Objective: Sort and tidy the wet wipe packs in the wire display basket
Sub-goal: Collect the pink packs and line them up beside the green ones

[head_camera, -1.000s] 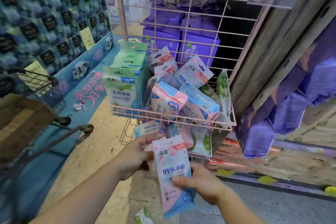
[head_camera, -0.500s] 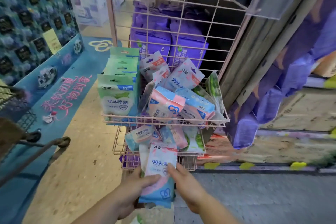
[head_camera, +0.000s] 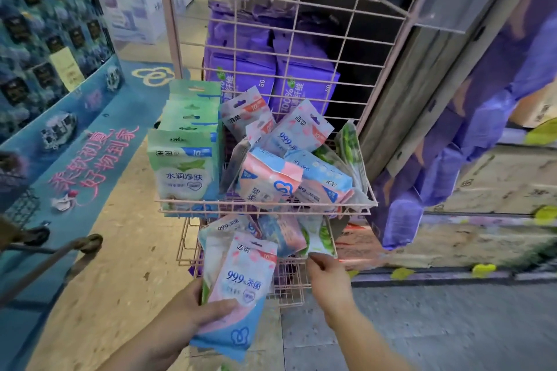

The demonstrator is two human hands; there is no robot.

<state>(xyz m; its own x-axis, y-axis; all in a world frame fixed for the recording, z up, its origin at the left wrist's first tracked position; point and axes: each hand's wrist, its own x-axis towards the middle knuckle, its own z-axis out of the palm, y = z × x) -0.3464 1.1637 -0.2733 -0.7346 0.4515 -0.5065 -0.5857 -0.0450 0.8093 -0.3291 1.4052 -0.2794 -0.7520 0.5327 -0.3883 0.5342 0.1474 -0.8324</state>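
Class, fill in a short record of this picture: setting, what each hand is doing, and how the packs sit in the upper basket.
Setting: pink wire display rack in a shop aisle
Left hand: grips a pink-and-blue wet wipe pack
Right hand: pinches the corner of a green-and-white pack in the lower basket
Upper basket: green packs upright in a row at left; pink-and-blue packs jumbled at right

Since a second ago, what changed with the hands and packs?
The right hand let go of the pink-and-blue pack and moved right, its fingers now on a green-and-white pack in the lower basket. The left hand now holds the pink-and-blue pack alone. Packs in the upper basket are unchanged.
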